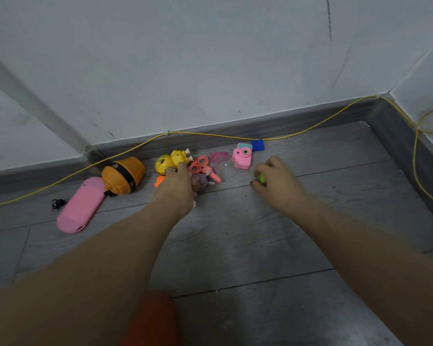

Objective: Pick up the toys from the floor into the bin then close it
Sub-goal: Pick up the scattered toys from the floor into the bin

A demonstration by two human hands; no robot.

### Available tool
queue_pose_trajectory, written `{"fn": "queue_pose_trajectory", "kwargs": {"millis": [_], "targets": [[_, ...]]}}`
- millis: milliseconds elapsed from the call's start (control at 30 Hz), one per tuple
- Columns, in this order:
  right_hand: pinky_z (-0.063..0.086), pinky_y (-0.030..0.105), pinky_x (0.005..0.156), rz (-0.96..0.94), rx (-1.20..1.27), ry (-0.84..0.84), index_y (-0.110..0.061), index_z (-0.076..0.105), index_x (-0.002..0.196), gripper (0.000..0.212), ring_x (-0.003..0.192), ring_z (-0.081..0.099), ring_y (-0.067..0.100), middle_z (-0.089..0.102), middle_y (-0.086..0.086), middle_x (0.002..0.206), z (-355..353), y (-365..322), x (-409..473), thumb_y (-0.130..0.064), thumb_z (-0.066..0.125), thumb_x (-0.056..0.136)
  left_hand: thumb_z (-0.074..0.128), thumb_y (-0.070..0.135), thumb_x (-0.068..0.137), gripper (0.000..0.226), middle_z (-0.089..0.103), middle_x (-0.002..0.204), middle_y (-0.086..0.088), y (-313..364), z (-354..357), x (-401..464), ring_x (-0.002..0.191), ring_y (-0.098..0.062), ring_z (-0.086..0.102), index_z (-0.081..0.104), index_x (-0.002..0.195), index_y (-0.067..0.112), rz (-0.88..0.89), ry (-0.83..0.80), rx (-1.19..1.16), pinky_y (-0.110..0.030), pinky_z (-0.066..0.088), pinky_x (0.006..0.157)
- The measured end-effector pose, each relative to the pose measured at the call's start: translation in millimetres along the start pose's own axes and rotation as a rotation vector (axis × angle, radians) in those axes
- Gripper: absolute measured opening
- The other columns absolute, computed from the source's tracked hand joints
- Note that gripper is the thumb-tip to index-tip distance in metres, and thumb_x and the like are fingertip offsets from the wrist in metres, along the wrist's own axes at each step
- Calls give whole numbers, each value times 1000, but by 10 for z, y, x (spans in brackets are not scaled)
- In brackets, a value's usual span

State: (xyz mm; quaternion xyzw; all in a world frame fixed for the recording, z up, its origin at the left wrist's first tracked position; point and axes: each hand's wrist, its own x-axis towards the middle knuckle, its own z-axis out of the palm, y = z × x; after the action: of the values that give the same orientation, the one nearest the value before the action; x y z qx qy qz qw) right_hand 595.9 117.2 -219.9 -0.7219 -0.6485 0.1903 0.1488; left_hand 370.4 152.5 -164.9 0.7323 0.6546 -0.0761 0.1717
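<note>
a: status of each grip?
b: left hand (178, 186) is curled over a small purple doll (200, 183) amid the toy cluster on the floor (260, 245). right hand (276, 182) is closed around a small green toy (261, 177).
a: the bin?
b: not in view.
a: failure modes?
b: the doll lies against the pink scissors (203, 167); lifting may drag them. the yellow cable (210, 134) behind may snag further reaches.
</note>
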Motion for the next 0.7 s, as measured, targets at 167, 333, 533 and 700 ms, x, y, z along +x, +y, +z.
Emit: {"fn": "queue_pose_trajectory", "kwargs": {"millis": [167, 333, 533, 700], "targets": [[39, 28, 70, 133, 64, 90, -13, 64, 90, 5, 89, 57, 25, 58, 7, 97, -1, 8, 47, -11, 64, 85, 51, 36, 94, 49, 40, 135, -20, -43, 3, 65, 115, -40, 53, 40, 133, 9, 18, -8, 91, -41, 43, 79], [55, 34, 55, 313, 678, 45, -23, 57, 110, 40, 64, 57, 21, 54, 1, 80, -90, -111, 124, -4, 68, 77, 63, 49, 83, 59, 27, 138, -17, -118, 6, 134, 105, -38, 55, 51, 128, 13, -1, -85, 151, -40, 47, 85], [59, 39, 77, 128, 412, -95, -27, 42, 145, 70, 96, 64, 25, 62, 6, 123, -6, -519, 206, -24, 72, 81, 70, 54, 77, 72, 42, 131, -18, -196, 136, 175, 115, -38, 51, 42, 133, 19, 2, -116, 80, -42, 46, 90], [49, 39, 82, 58, -163, -28, -25, 53, 133, 37, 108, 57, 33, 57, 13, 125, 98, -647, 326, -34, 46, 98, 74, 49, 73, 69, 48, 124, -16, -195, 158, 157, 109, -33, 54, 46, 126, 15, 11, -161, 56, -35, 46, 79]]}}
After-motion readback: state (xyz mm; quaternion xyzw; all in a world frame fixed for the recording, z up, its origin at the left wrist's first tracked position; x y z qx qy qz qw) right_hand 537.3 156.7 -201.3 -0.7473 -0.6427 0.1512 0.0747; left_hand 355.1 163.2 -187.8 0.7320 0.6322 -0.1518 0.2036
